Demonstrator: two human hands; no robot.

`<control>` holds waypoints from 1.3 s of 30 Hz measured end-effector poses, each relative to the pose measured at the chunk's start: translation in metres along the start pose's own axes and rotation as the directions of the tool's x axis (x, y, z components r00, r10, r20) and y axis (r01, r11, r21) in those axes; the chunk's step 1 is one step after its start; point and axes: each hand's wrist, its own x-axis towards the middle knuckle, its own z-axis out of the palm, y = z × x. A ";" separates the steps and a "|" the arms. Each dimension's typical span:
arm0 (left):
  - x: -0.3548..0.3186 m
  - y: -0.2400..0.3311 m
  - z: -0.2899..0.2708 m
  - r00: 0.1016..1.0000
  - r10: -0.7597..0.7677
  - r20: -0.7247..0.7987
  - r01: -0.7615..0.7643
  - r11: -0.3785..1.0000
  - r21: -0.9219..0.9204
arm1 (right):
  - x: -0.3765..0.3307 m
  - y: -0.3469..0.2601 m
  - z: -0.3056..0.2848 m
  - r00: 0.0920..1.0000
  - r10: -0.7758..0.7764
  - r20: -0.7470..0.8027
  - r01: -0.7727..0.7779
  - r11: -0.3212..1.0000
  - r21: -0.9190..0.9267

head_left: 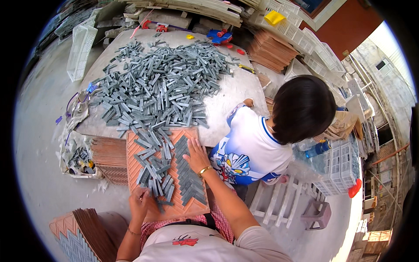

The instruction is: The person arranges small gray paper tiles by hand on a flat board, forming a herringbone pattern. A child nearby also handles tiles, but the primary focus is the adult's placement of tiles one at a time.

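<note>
An orange-brown tray [132, 163] with zigzag ridges lies in front of me, its far end at the heap of loose grey tile strips [161, 83]. Down its right side, grey strips [190, 181] sit in a herringbone pattern. More loose strips [152, 166] are scattered over its left and middle. My right hand [197, 156], with a gold bangle at the wrist, rests flat with fingers stretched over the upper right of the patterned strips. At the tray's lower left edge, my left hand [139, 200] is closed, fingertips together; what they hold, if anything, is too small to make out.
A person [255, 139] in a white and blue shirt stands close on my right at the pale table [224, 98]. Stacked orange trays [109, 153] stand left, others [270, 50] far right. Toys [219, 37] lie at the back. A small stool [315, 214] is lower right.
</note>
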 end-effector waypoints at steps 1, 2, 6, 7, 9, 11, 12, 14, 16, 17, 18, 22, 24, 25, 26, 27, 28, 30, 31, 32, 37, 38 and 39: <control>0.003 0.008 0.000 1.000 0.008 0.012 -0.008 1.000 0.000 | 0.002 0.007 0.003 1.000 0.014 0.013 -0.015 0.999 0.045; 0.003 0.014 -0.001 1.000 0.006 0.016 -0.007 1.000 0.006 | 0.000 0.000 -0.001 1.000 0.014 -0.019 -0.013 0.999 0.050; 0.003 0.009 -0.003 0.999 0.029 0.015 -0.029 0.999 -0.013 | -0.014 -0.009 -0.003 0.998 0.005 -0.067 -0.003 1.000 0.016; 0.002 0.009 -0.002 1.000 0.019 0.014 -0.019 1.000 0.001 | -0.018 -0.008 0.001 1.000 -0.002 -0.018 0.002 1.000 -0.006; 0.000 0.011 -0.003 1.000 -0.003 0.012 0.003 0.999 0.034 | -0.023 -0.008 0.001 0.998 -0.063 -0.006 0.062 0.998 -0.031; -0.002 0.013 0.000 1.000 -0.003 0.031 0.003 1.000 0.011 | -0.013 0.010 -0.013 0.997 -0.071 0.001 0.068 0.961 0.269; -0.003 0.014 0.000 0.999 -0.007 0.037 0.007 1.000 0.008 | -0.008 0.015 -0.020 0.997 -0.081 0.006 0.071 0.905 0.420; -0.003 0.020 -0.001 0.998 -0.034 0.052 0.034 0.999 0.006 | -0.010 0.015 -0.028 0.994 -0.028 -0.103 0.061 0.942 0.329; -0.005 0.019 0.002 0.998 -0.032 0.052 0.033 0.999 -0.008 | -0.019 0.026 -0.022 0.988 -0.064 -0.143 0.091 0.977 0.192; -0.003 0.011 0.004 0.999 -0.010 0.044 0.011 1.000 -0.019 | -0.022 0.024 -0.011 0.992 -0.100 -0.082 0.108 0.989 0.104; -0.006 0.006 0.006 0.999 0.000 0.033 0.001 1.000 -0.027 | -0.023 0.025 -0.012 0.991 -0.122 -0.053 0.127 0.986 0.106; -0.006 0.003 0.005 0.999 0.034 0.014 -0.034 0.999 -0.006 | -0.020 0.021 -0.037 0.985 -0.169 -0.048 0.173 0.978 0.116; -0.009 0.005 0.000 0.996 0.078 0.035 -0.080 0.994 0.075 | -0.029 0.013 -0.041 0.973 -0.173 -0.154 0.202 0.958 0.202; -0.011 0.003 0.000 0.989 0.144 0.016 -0.145 0.981 0.129 | -0.035 0.004 -0.039 0.963 -0.142 -0.229 0.203 0.941 0.270; -0.013 0.001 0.000 0.978 0.209 0.000 -0.206 0.961 0.186 | -0.041 -0.006 -0.035 0.962 -0.170 -0.212 0.229 0.929 0.291; -0.014 0.003 -0.001 0.965 0.255 0.057 -0.261 0.935 0.242 | -0.046 -0.016 -0.031 0.960 -0.198 -0.196 0.253 0.915 0.314; -0.018 0.008 -0.003 0.949 0.293 0.118 -0.316 0.902 0.294 | -0.049 -0.027 -0.027 0.958 -0.225 -0.180 0.275 0.900 0.339; -0.025 0.015 -0.002 0.905 0.325 0.274 -0.414 0.817 0.402 | -0.045 -0.052 -0.021 0.939 -0.316 -0.136 0.344 0.880 0.328; -0.028 0.018 -0.001 0.877 0.314 0.364 -0.461 0.763 0.452 | -0.041 -0.066 -0.018 0.929 -0.351 -0.119 0.370 0.867 0.334; -0.032 0.019 -0.001 0.843 0.293 0.451 -0.509 0.705 0.493 | -0.038 -0.075 -0.015 0.917 -0.385 -0.102 0.396 0.853 0.341; -0.029 0.009 0.010 0.832 0.192 0.520 -0.513 0.623 0.590 | -0.015 -0.087 0.007 0.807 -0.585 -0.082 0.587 0.778 0.226; -0.027 0.009 0.012 0.837 0.199 0.510 -0.508 0.627 0.590 | -0.007 -0.084 0.011 0.790 -0.605 -0.099 0.610 0.760 0.224; -0.025 0.009 0.014 0.838 0.209 0.504 -0.509 0.631 0.585 | 0.003 -0.079 0.013 0.775 -0.621 -0.116 0.630 0.745 0.218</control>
